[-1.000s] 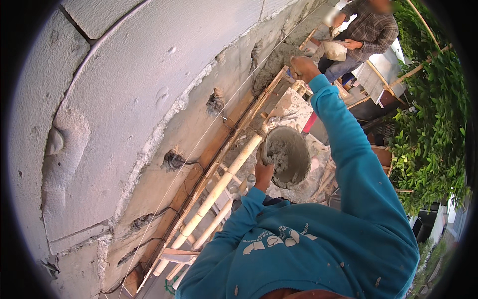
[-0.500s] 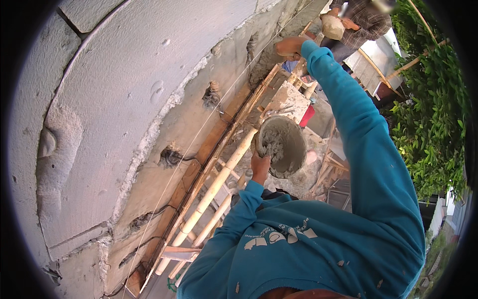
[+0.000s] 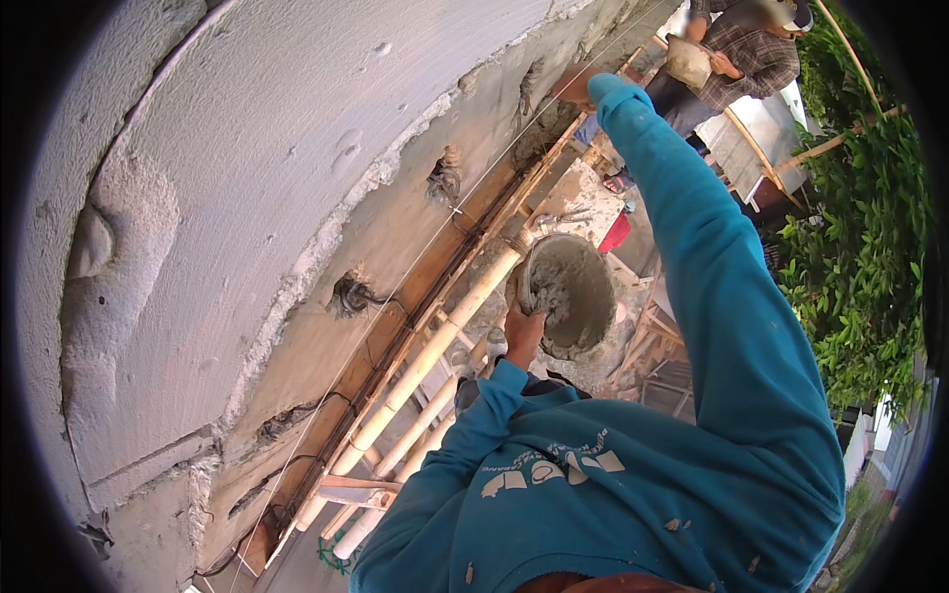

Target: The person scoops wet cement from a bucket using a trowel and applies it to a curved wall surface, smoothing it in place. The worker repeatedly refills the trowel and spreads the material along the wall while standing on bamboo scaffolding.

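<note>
My left hand (image 3: 523, 331) grips the near left rim of a round bucket (image 3: 605, 314). Wet grey mortar (image 3: 556, 290) lies inside it, and the bucket is tipped so that its inside shows. My right arm, in a teal sleeve, reaches far forward. At its end my right hand (image 3: 574, 87) is against or close to the concrete wall (image 3: 336, 188); its fingers look curled, but what they hold is hidden. A taut string (image 3: 400, 287) runs along the wall beside that hand.
Bamboo poles (image 3: 427, 371) and a wooden plank (image 3: 392, 331) run along the wall's foot. Beyond the bucket is a mortar-spattered board (image 3: 583, 203) with a red cloth (image 3: 615, 233). A co-worker (image 3: 741, 59) holds a pale container (image 3: 689, 61) at the far right. Leafy growth (image 3: 860, 257) borders the right.
The view has shifted, so the wall, poles and co-worker appear a little farther right. My left hand stays on the bucket rim; my right hand remains at the wall, now more hidden by its sleeve.
</note>
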Tool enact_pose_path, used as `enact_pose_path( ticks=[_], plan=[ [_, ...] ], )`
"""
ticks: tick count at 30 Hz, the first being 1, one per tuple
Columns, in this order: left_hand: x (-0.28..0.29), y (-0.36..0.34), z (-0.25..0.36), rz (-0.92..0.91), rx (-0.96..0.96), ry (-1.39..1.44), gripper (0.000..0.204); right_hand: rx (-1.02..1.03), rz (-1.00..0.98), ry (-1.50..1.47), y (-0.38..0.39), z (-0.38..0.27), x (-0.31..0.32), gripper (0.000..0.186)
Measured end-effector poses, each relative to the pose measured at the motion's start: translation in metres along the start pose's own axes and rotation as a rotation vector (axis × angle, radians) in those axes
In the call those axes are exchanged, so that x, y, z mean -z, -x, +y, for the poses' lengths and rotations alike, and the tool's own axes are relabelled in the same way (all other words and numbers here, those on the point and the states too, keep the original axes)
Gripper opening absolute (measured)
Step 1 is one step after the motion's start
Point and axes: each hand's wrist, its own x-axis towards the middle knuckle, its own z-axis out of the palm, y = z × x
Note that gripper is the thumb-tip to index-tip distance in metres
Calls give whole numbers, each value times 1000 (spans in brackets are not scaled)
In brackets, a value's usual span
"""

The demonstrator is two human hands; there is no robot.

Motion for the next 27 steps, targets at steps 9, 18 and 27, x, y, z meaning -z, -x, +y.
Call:
enact_pose_path(
  ticks=[9, 18, 27],
  plan=[
    [-7, -9, -6, 30, -61, -20, 63, -36, -100, -424, 22, 50, 15, 24],
    [-7, 5, 14, -71, 6, 85, 50, 8, 352, 173, 46, 29, -3, 22],
    [4, 14, 14, -124, -8, 252, 66, 75, 296, 234, 51, 29, -35, 36]
  ],
)
